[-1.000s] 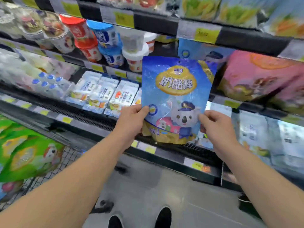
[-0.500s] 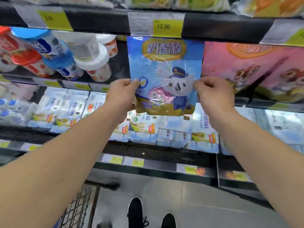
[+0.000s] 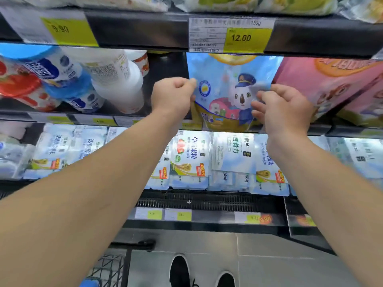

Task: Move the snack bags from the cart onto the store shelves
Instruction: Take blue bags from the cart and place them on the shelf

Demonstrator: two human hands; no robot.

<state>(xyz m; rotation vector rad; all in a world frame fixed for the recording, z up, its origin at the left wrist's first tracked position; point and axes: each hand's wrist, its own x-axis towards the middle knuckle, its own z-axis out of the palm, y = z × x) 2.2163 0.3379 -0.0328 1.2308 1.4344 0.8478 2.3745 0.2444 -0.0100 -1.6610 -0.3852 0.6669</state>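
One shiny blue snack bag (image 3: 230, 90) with a koala in a police hat stands on the middle shelf (image 3: 132, 121), its sides pinched by the left hand (image 3: 173, 96) and right hand (image 3: 284, 108).

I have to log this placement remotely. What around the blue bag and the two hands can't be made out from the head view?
- Blue koala bag: top hidden behind the upper shelf rail.
- Bag's bottom: whether it rests on the shelf can't be told.
- Left hand: fingertips hidden behind its own knuckles.
- Right hand: covers the bag's right edge.
- Cart: cut off by the bottom edge; contents unseen.
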